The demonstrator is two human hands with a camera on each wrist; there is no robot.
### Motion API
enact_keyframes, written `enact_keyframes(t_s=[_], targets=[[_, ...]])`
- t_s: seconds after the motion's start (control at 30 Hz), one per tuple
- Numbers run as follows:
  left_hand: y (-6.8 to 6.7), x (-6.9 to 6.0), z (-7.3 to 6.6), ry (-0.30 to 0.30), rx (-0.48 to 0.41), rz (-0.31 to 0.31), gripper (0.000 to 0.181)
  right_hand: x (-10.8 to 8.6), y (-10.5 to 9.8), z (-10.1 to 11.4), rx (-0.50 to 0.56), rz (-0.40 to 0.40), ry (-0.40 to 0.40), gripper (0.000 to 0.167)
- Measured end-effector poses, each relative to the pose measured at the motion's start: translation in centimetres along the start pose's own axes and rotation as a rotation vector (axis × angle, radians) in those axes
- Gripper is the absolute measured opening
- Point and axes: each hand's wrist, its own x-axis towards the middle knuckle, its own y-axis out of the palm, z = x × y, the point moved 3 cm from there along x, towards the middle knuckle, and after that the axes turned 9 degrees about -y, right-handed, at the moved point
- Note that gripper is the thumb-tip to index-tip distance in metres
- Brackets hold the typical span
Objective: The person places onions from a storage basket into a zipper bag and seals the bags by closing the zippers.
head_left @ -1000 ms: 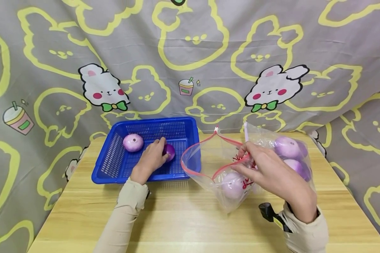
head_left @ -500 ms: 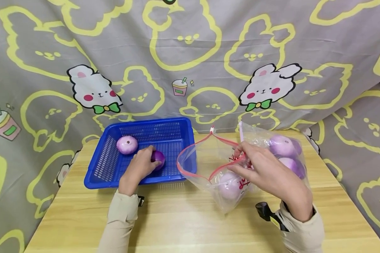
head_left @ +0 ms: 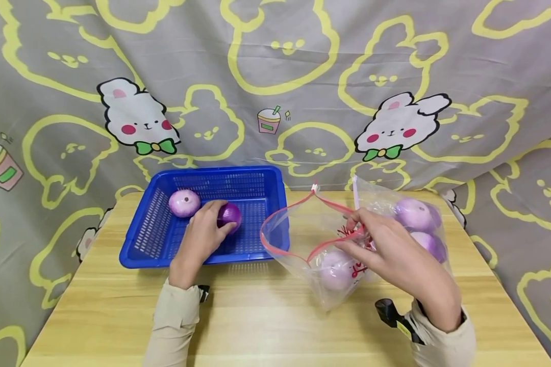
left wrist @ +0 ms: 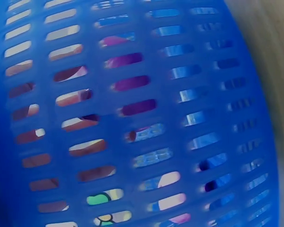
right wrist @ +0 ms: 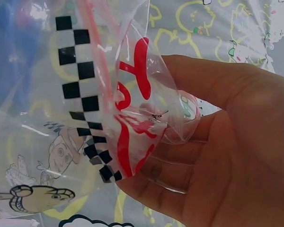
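Note:
In the head view my left hand [head_left: 199, 237] reaches into a blue slotted basket [head_left: 140, 232] and holds a dark purple onion [head_left: 230, 216] between thumb and fingers. A paler onion [head_left: 184, 203] lies left of it, at the basket's back left. My right hand [head_left: 395, 250] pinches the red-edged rim of a clear zip bag [head_left: 294, 239], whose mouth gapes toward the basket. One pale onion [head_left: 336, 270] sits low in that bag. The right wrist view shows the plastic between thumb and fingers. Basket slots fill the left wrist view, with the left hand only partly visible through them.
A second clear bag [head_left: 376, 196] with several purple onions [head_left: 415, 214] stands at the right, partly behind my right hand. All of it rests on a wooden table [head_left: 275, 326]. A patterned grey curtain [head_left: 303, 76] hangs close behind.
My left hand and the dark onion have shifted a little left inside the basket, and more of the onion shows. The right hand keeps its pinch on the bag rim.

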Motion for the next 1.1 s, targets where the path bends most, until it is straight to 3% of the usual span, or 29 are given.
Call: enact_keyframes(t_s=[0.33,0.6,1.1], targets=[[-1.2,-0.2,-1.1,-0.003,-0.014,0.025,0.054,-0.1,0.0,0.0,0.013,-0.038,-0.01,0.028],[-1.7,-0.4,-1.5,0.0,-0.017,0.019,0.055,-0.1,0.0,-0.1,0.007,-0.045,-0.018,0.033],[-2.7,-0.7,-2.5,0.009,-0.019,-0.01,0.056,0.0,0.0,-0.3,0.024,-0.035,-0.013,0.028]])
